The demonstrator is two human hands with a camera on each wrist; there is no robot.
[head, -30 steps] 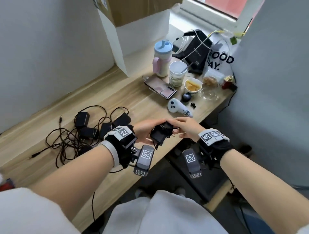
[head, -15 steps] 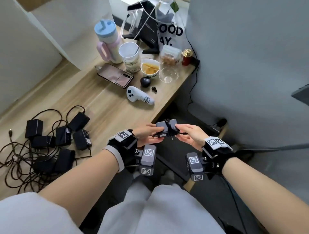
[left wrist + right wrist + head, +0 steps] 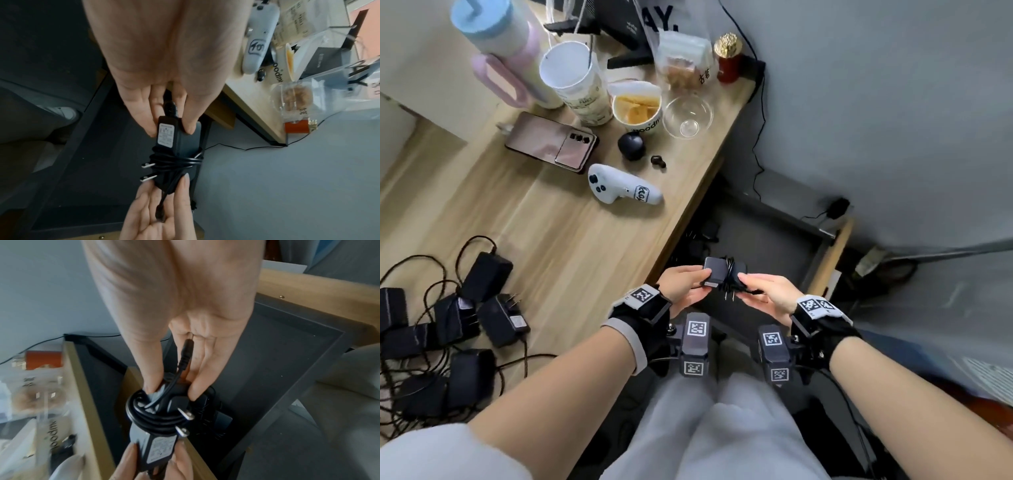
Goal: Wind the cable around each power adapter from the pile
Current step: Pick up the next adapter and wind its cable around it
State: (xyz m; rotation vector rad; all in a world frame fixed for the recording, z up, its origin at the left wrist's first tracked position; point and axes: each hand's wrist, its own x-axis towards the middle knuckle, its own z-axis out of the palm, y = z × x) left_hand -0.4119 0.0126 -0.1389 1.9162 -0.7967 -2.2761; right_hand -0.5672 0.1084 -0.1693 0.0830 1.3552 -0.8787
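Your left hand [image 3: 681, 284] and right hand [image 3: 767, 291] pinch the power adapter [image 3: 717, 274] between them, its cable [image 3: 156, 417] wound. Next, probably tuck the loose plug end [image 3: 186, 353] lying across your right fingers.

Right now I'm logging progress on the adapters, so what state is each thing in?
Held adapter: cable wound round it, prongs out.
Cable plug: loose, lying in the right hand.
Left hand: pinches the adapter's label end.
Pile of adapters: on the table, cables loose and tangled.
Paper cup: open.
Tumbler: lidded.
Clear bowl: empty.
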